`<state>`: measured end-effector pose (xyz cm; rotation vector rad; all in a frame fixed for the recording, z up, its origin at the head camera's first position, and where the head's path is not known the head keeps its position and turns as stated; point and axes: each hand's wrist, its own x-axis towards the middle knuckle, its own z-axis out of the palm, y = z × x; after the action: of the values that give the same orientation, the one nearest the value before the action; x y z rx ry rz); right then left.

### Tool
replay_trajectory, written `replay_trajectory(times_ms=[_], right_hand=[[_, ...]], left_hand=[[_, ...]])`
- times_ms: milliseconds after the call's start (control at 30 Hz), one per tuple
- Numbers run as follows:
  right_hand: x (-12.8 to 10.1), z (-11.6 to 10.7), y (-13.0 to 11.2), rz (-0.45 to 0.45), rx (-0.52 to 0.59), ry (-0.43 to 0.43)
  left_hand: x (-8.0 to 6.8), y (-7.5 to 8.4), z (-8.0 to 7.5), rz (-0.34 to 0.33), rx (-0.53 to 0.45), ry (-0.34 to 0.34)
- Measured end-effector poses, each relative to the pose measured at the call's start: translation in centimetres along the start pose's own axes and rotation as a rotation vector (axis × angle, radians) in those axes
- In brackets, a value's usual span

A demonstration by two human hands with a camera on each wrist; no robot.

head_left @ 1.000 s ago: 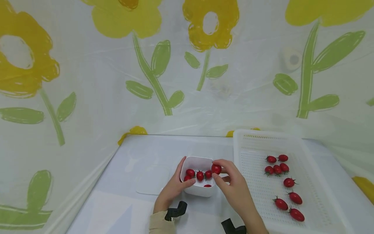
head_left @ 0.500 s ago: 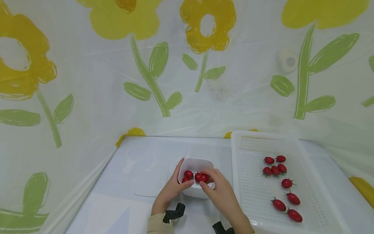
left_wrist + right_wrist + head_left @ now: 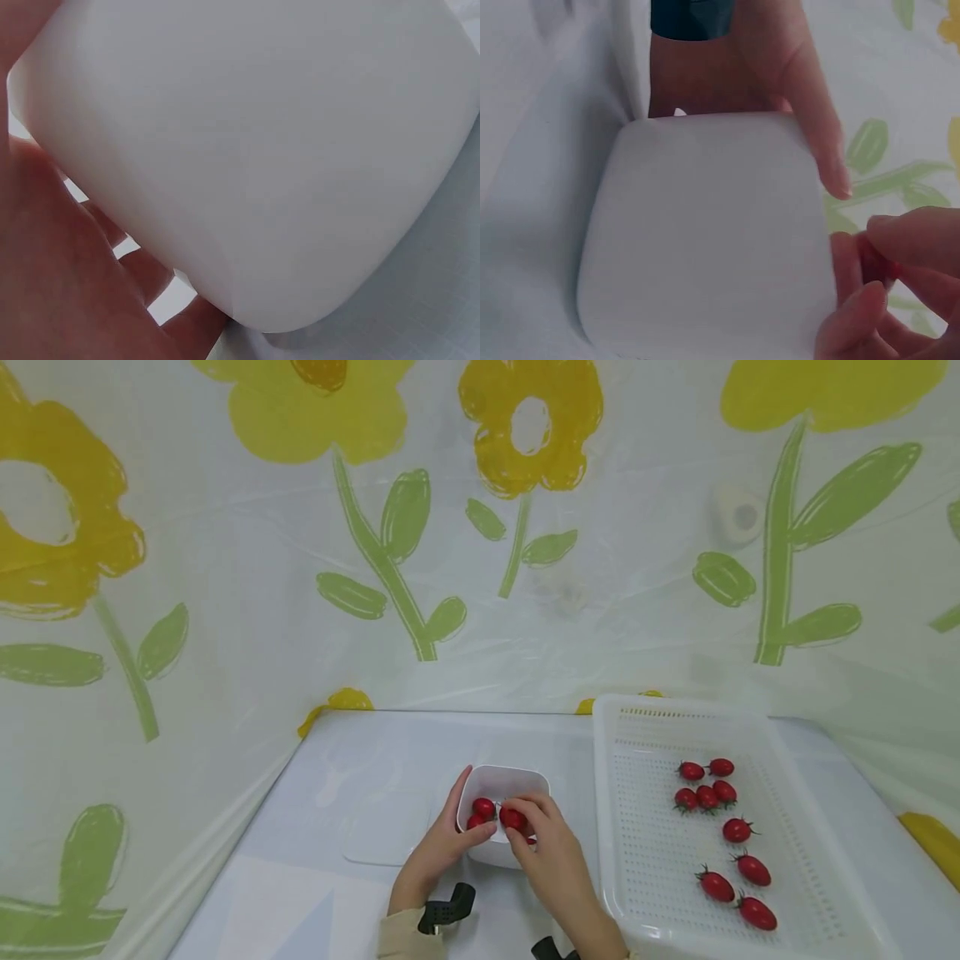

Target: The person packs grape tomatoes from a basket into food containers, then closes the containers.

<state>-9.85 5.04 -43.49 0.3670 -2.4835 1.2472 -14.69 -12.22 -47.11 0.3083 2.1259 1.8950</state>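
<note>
Cherry tomatoes (image 3: pixel 737 831): these lay in two places, some inside the white box (image 3: pixel 501 857) and nine spread over the floor of the perforated tray (image 3: pixel 652 868).
In the box: two tomatoes showed plainly toward the left wall, near the left thumb; more red showed around the right fingers, but those fingers hid the full count.
In the tray: a pair lay toward the far end, a close row of three just below it, a single one nearer, then a loose group of three toward the near end, all with green tops showing.
Progress: as a judgement, the work looked partway along; the box held several tomatoes, one was in hand, and the nine in the tray seemed to be what was left.
Lid: a clear, flat, lid-like piece (image 3: pixel 384 831) lay on the table (image 3: pixel 300 827) left of the box, so the box was uncovered.
Right hand (image 3: pixel 553 847): it reached over the box's right side, fingers bent and thumb opposed, pinching the held tomato (image 3: pixel 877 268) with the fingertips; the gap was only as wide as the fruit. Whether that tomato touched the others, I could not tell.
Left hand (image 3: pixel 442 843): it gripped the box from the left, fingers bent along the wall and thumb over the near rim; it held no tomato that showed.
</note>
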Motion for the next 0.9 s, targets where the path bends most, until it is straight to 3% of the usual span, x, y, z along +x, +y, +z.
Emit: replay_trajectory(times_ms=[233,467,700,900], right_hand=[[-0.1,0.7,0.6,0.029,0.005,0.03],[-0.1,1.0,1.2,0.044,-0.009,0.068],[-0.1,1.1,0.8,0.095,0.017,0.082],[-0.2,1.1,0.6,0.056,0.076,0.158]], left_hand=[[-0.7,1.6,0.3,0.004,0.002,-0.007],[-0.6,1.1,0.3,0.019,-0.014,-0.023],[-0.7,1.3,0.3,-0.01,0.012,-0.01],[-0.8,1.4,0.3,-0.007,0.015,-0.006]])
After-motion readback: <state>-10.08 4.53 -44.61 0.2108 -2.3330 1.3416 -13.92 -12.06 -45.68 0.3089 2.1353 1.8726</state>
